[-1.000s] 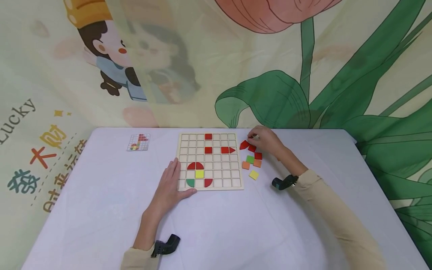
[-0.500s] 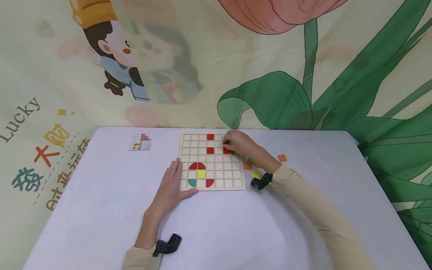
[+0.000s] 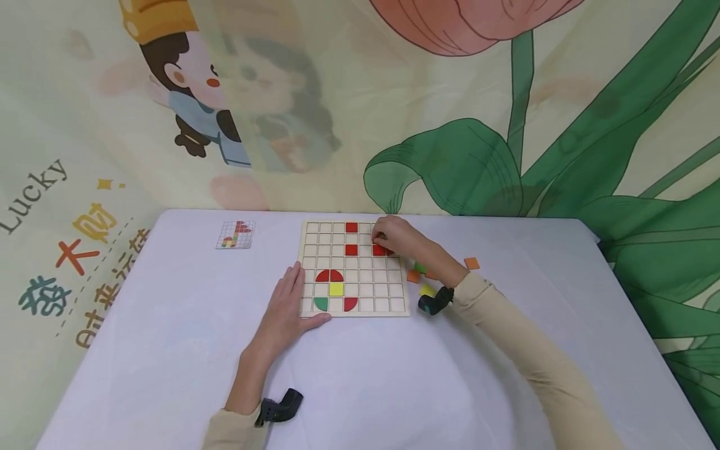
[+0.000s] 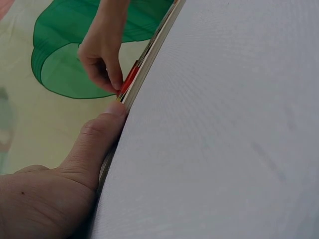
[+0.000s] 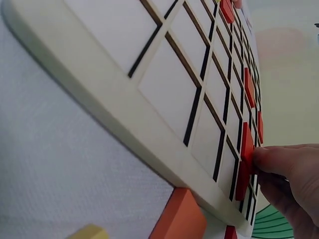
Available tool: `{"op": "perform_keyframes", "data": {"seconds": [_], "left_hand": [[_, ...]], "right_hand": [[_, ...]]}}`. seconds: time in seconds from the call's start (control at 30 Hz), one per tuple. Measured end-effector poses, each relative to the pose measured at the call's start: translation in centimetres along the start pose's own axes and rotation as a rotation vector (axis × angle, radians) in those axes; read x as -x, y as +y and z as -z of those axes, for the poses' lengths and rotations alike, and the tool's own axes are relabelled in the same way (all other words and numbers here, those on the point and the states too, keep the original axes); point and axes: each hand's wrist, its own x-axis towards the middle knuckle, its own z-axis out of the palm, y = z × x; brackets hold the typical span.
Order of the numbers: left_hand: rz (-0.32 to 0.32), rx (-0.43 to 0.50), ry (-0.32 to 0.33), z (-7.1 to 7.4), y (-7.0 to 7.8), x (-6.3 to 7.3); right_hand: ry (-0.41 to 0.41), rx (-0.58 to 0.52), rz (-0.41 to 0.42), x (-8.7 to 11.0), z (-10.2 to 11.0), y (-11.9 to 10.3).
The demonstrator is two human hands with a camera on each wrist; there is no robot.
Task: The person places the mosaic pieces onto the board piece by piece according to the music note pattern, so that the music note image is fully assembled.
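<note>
A pale wooden grid board (image 3: 360, 314) lies on the white table. In its cells sit red square tiles (image 3: 351, 250), red quarter-circles (image 3: 351, 304), a green quarter-circle (image 3: 321, 304) and a yellow square (image 3: 336, 289). My left hand (image 3: 280, 299) rests on the board's left side, fingers straight along the edge and thumb at the near corner. Over the far right cells, my right hand (image 3: 398, 235) pinches a small tile, mostly hidden by the fingers. In the right wrist view, the thumb and finger of that hand (image 5: 286, 172) are right behind a seated red tile (image 5: 246, 142).
Right of the board lie loose tiles: orange (image 3: 413, 275), yellow (image 3: 427, 290) and green (image 3: 419, 267), partly covered by the right forearm. Another orange tile (image 3: 471, 263) lies farther right. A small pattern card (image 3: 235, 235) lies at the back left, before a printed backdrop.
My right hand has moved left from the loose tiles to the board's far right cells, staying there over the last half second. My left hand has kept its place.
</note>
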Motion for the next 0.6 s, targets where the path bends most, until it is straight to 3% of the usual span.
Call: {"op": "perform_keyframes", "data": {"seconds": [0.27,0.6], "left_hand": [[0.001,0.017,-0.011,-0.15,0.1,-0.08],[0.013,0.014,-0.013,0.11,0.23,-0.05]], "right_hand": [[0.012,0.042,-0.074,0.34,-0.03,-0.7],[0.069,-0.056,-0.139,0.53,-0.39,-0.84]]}}
